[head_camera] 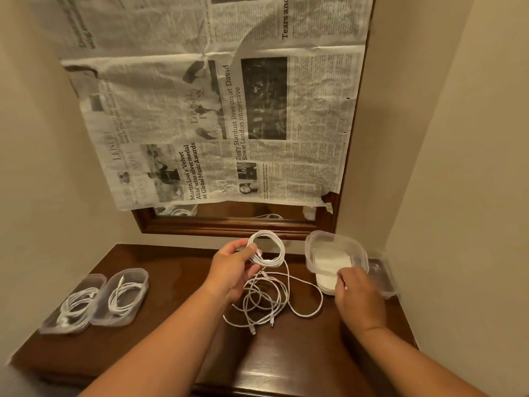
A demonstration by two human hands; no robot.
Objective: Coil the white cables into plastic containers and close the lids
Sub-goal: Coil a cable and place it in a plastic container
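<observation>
White coil (266, 252) pinched in your left hand (232, 266); right hand (359, 293) grips an empty container (329, 242); two filled containers (138, 275) done, loose cables (267, 300) left.

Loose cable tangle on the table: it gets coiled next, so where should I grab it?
Pinch a connector end at the near edge of the tangle, coming from above. Both plugs lie free outside the loops there, so pulling one should unthread the cable; a mid-loop grip would likely snag.
</observation>
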